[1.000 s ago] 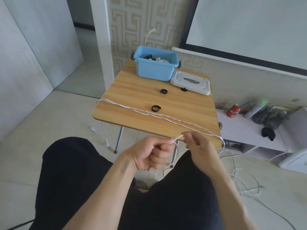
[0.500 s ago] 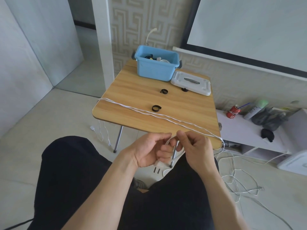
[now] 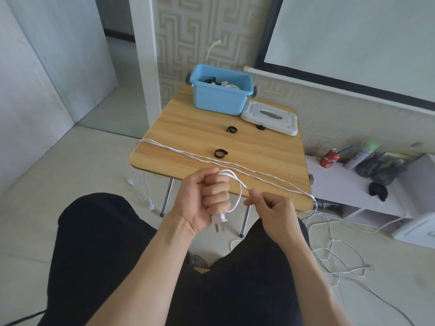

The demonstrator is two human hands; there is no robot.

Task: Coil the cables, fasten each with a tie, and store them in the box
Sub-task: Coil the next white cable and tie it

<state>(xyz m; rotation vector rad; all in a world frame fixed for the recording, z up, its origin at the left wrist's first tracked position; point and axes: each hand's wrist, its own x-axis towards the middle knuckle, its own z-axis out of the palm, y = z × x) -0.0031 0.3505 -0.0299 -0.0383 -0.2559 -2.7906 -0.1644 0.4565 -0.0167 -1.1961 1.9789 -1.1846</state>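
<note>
Nearest, the left hand (image 3: pixel 204 200) is closed in a fist around the first loop of the thin white power cable (image 3: pixel 237 194), with its white two-pin plug (image 3: pixel 219 220) hanging out below the fist, while the right hand (image 3: pixel 270 209) pinches the same cable between thumb and fingertip just right of that loop. From the pinch the cable runs in a doubled line across the light wooden folding table (image 3: pixel 259 151), drops over the left edge, and also spills off the near right corner into a loose tangle on the floor at the right. That tangle is the likely trouble: pulled in fast, it could knot or snag on a table leg and jerk the small loop out of the fist. The dragging line also passes just near the nearest black loop-shaped tie (image 3: pixel 220 153) and could sweep it off the table; a second black tie (image 3: pixel 231 129) lies farther back. Farthest, the light blue plastic box (image 3: pixel 221 100) sits beside its white lid (image 3: pixel 270 118), already holding some cables, so a loosely wound coil may fit badly.
</note>
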